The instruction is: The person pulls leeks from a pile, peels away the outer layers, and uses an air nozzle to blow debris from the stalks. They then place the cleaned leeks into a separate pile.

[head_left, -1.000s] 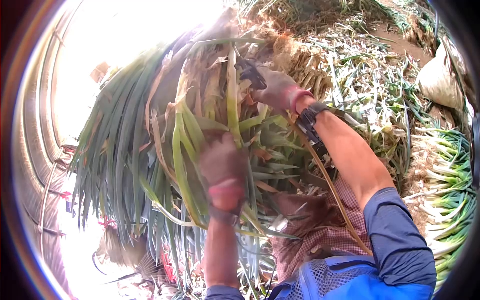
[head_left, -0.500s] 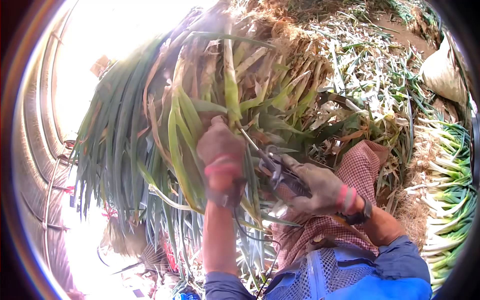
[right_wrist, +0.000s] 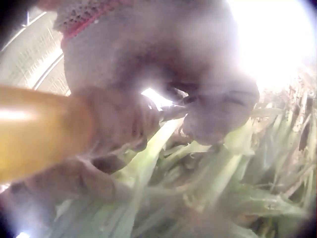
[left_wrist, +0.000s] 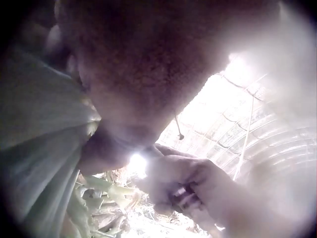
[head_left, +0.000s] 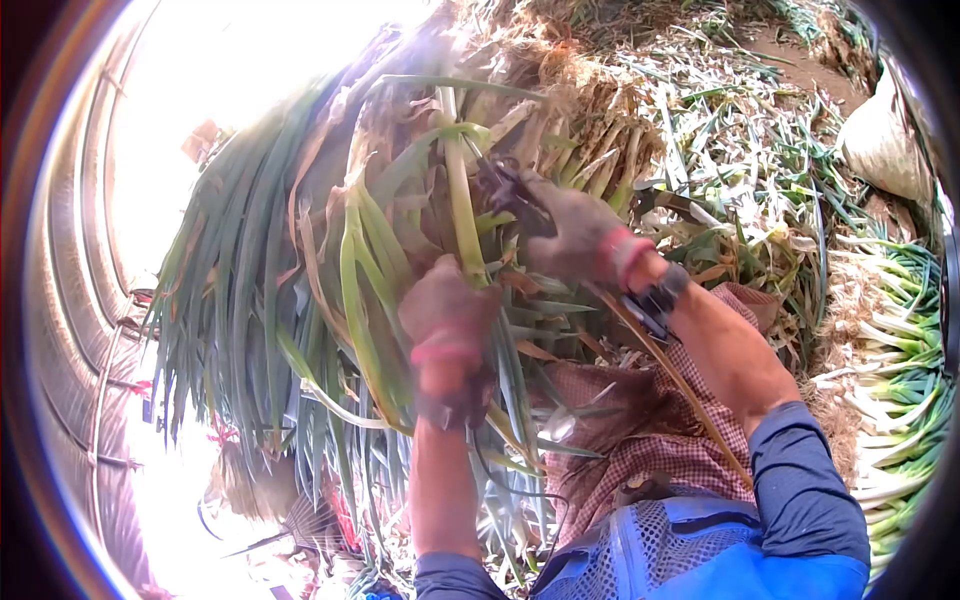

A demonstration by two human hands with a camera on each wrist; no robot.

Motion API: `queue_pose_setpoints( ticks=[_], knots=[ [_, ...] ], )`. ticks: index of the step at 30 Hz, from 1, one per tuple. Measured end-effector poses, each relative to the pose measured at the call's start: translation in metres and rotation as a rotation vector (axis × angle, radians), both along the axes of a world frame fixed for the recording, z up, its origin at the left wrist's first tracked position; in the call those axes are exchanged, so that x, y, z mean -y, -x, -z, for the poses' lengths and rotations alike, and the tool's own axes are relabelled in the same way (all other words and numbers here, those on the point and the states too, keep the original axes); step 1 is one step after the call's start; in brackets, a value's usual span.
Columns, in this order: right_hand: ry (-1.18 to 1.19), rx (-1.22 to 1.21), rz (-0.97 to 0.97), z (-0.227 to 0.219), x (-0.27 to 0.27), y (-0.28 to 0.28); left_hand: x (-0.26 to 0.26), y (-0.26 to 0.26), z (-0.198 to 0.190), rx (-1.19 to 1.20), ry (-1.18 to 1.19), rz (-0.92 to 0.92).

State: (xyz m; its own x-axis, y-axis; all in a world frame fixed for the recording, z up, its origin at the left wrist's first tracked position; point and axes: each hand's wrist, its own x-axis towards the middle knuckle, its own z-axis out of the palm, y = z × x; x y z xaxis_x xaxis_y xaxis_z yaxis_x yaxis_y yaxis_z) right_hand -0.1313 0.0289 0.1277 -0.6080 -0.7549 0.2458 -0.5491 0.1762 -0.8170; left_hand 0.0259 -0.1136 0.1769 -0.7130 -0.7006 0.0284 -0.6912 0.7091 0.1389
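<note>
My gloved left hand [head_left: 448, 315] grips a long green onion [head_left: 460, 195] among the leaves, its pale stalk pointing up and away. In the left wrist view, the glove and broad green leaves [left_wrist: 39, 134] fill much of the picture. My gloved right hand [head_left: 582, 235] holds a dark air blow gun [head_left: 515, 195], its thin nozzle close to the upper stalk. A yellow-brown hose [head_left: 680, 390] runs from below that hand toward the lap. In the right wrist view, fingers curl round the gun, and the hose [right_wrist: 44, 134] crosses at left.
A big heap of uncleaned green onions [head_left: 250, 270] lies under and left of the hands. Peeled husks [head_left: 700, 130] cover the ground at upper right. Cleaned onions [head_left: 900, 380] lie in a row at far right, below a pale sack [head_left: 890, 150]. Checked cloth [head_left: 620, 450] covers the lap.
My right hand dropped with the blow gun toward the lap, then rose again up along the stalk. A leaf strip now bends over near the stalk's top. The left hand stays nearly in place.
</note>
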Motion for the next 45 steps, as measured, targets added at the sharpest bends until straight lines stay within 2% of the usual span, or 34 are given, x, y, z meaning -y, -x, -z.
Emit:
queue_pose_setpoints(
  ticks=[4, 7, 12, 14, 16, 17, 20, 21, 22, 23, 25, 26, 28, 29, 30, 31, 32, 33, 34, 35, 36, 38, 39, 40, 41, 42, 43, 44, 45],
  knots=[
    [0.013, -0.106, 0.088, 0.019, 0.029, 0.023, -0.001, -0.004, -0.001, -0.012, -0.024, 0.014],
    [0.039, 0.019, -0.012, 0.009, -0.002, -0.008, -0.001, -0.012, 0.009, 0.002, 0.016, 0.050],
    [0.109, -0.075, 0.021, 0.055, -0.055, -0.059, -0.019, -0.032, 0.035, 0.072, 0.051, 0.102],
    [0.130, -0.097, 0.030, 0.065, -0.071, -0.070, -0.026, -0.050, 0.063, 0.046, 0.092, 0.137],
    [0.000, -0.104, 0.083, 0.068, -0.085, -0.077, -0.043, -0.065, 0.082, 0.099, 0.129, 0.208],
    [-0.081, -0.040, 0.046, 0.066, -0.092, -0.081, -0.051, -0.073, 0.094, 0.098, 0.130, 0.209],
    [-0.160, -0.007, -0.011, 0.070, -0.102, -0.092, -0.076, -0.095, 0.137, 0.084, 0.071, 0.223],
    [-0.160, -0.007, -0.016, 0.074, -0.104, -0.093, -0.089, -0.103, 0.152, 0.087, -0.033, 0.194],
    [-0.155, -0.024, 0.014, 0.081, -0.105, -0.092, -0.100, -0.110, 0.166, 0.089, -0.134, 0.166],
    [-0.148, -0.043, 0.046, 0.085, -0.106, -0.090, -0.110, -0.119, 0.178, 0.086, -0.129, 0.163],
    [-0.163, -0.005, 0.000, 0.081, -0.112, -0.092, -0.127, -0.138, 0.200, 0.108, -0.219, 0.316],
    [-0.182, 0.031, -0.043, 0.080, -0.115, -0.094, -0.130, -0.143, 0.205, 0.109, -0.215, 0.313],
    [-0.242, 0.026, -0.047, 0.097, -0.116, -0.090, -0.131, -0.150, 0.214, 0.269, -0.305, 0.522],
    [-0.214, 0.029, 0.028, 0.107, -0.116, -0.086, -0.126, -0.150, 0.194, 0.237, -0.315, 0.668],
    [-0.185, 0.032, 0.107, 0.115, -0.118, -0.081, -0.131, -0.130, 0.135, 0.204, -0.323, 0.600],
    [-0.268, 0.001, 0.174, 0.120, -0.122, -0.075, -0.129, -0.109, 0.081, 0.173, -0.334, 0.532],
    [-0.264, -0.001, 0.168, 0.117, -0.126, -0.076, -0.099, -0.107, 0.078, -0.303, -0.295, 0.652],
    [-0.272, 0.102, 0.136, 0.109, -0.132, -0.078, -0.079, -0.088, 0.043, -0.508, 0.044, 0.637],
    [-0.282, 0.205, 0.106, 0.104, -0.137, -0.081, -0.047, -0.068, 0.007, -0.648, 0.184, 0.746],
    [-0.263, 0.235, 0.049, 0.102, -0.139, -0.086, -0.017, -0.053, -0.009, -0.647, 0.482, 0.572],
    [-0.259, 0.230, 0.045, 0.099, -0.141, -0.092, 0.000, -0.036, -0.033, -0.624, 0.552, 0.343],
    [-0.064, 0.208, -0.020, 0.093, -0.139, -0.103, 0.074, 0.001, -0.051, -0.601, 0.834, 0.241],
    [-0.026, 0.217, -0.044, 0.090, -0.138, -0.106, 0.093, 0.012, -0.054, -0.600, 0.838, 0.241],
    [-0.024, 0.217, -0.044, 0.080, -0.136, -0.108, 0.106, 0.022, -0.056, -0.435, 0.671, 0.123],
    [-0.023, 0.244, -0.140, 0.064, -0.134, -0.110, 0.107, 0.027, -0.062, -0.273, 0.503, 0.006],
    [-0.021, 0.269, -0.235, 0.055, -0.133, -0.109, 0.105, 0.028, -0.063, -0.276, 0.507, 0.008],
    [0.106, 0.109, -0.176, 0.067, -0.131, -0.117, 0.101, 0.027, -0.060, -0.344, 0.290, -0.007],
    [0.109, 0.113, -0.177, 0.059, -0.127, -0.113, 0.096, 0.024, -0.058, -0.405, 0.070, -0.024],
    [0.053, 0.252, -0.184, 0.044, -0.121, -0.105, 0.094, 0.023, -0.044, -0.448, 0.083, 0.060]
  ],
)
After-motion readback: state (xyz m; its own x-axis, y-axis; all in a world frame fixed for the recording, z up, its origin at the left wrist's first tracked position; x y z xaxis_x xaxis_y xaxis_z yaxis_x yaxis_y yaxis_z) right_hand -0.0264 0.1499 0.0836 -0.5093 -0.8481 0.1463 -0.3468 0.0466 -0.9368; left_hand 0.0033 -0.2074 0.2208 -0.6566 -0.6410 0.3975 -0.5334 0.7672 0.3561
